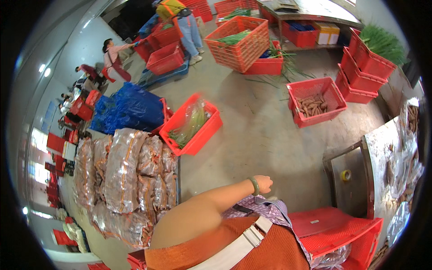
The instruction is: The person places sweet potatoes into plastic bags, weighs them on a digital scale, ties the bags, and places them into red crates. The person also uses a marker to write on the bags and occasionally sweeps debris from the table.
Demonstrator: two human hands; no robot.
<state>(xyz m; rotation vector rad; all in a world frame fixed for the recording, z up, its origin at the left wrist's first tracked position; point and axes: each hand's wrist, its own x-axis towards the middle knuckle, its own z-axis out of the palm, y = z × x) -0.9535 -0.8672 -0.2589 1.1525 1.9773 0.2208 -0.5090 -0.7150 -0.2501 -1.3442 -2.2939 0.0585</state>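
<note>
My left hand (263,184) hangs in front of my body with its fingers curled in, and nothing shows in it. A green bangle (253,186) circles that wrist. Just below the hand is the purple patterned apron (238,211), worn over an orange top. My right hand is out of view. Beyond my left arm, a red crate (199,141) holds leafy green stalks (197,118) partly in a clear plastic bag. Another red crate (315,116) on the floor contains brown root vegetables (312,105).
Stacked clear sacks (123,168) of produce stand at left, beside a blue-covered stack (130,106). Red crates (347,233) and a metal table (381,158) with a tape roll (346,175) near it flank my right. Farther off, people (114,62) work among crates; loose stalks (265,82) litter the floor.
</note>
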